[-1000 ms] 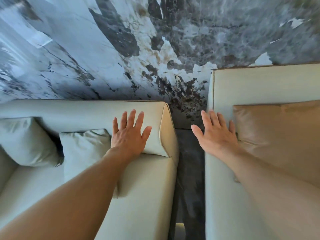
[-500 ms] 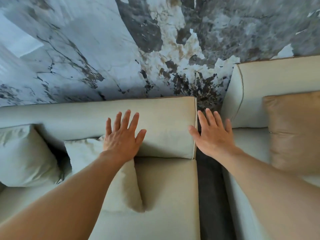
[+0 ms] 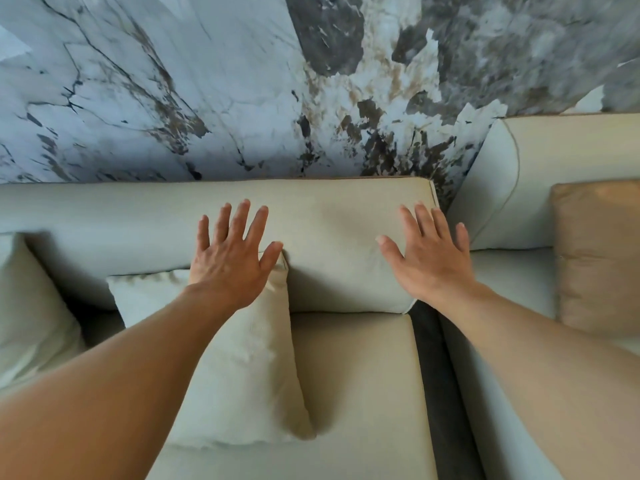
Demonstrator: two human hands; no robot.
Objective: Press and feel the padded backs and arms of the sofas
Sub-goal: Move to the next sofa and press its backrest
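Note:
A pale beige sofa fills the lower left, and its padded back (image 3: 329, 216) runs across the middle of the view. My left hand (image 3: 232, 258) lies flat with spread fingers on that back, its palm over the top corner of a small beige cushion (image 3: 242, 368). My right hand (image 3: 429, 261) is spread flat over the right end of the same back, near its corner. A second beige sofa stands at the right, showing its padded back (image 3: 571, 174); neither hand touches it.
A tan cushion (image 3: 595, 258) leans on the right sofa. Another pale cushion (image 3: 27, 306) sits at the far left. A dark gap (image 3: 436, 375) of floor separates the two sofas. A marbled grey and white wall (image 3: 207, 98) rises behind them.
The view has swung right to left across the sofas. My right hand has moved off the right sofa, across the gap, onto the left sofa's back. My left hand stays on that back.

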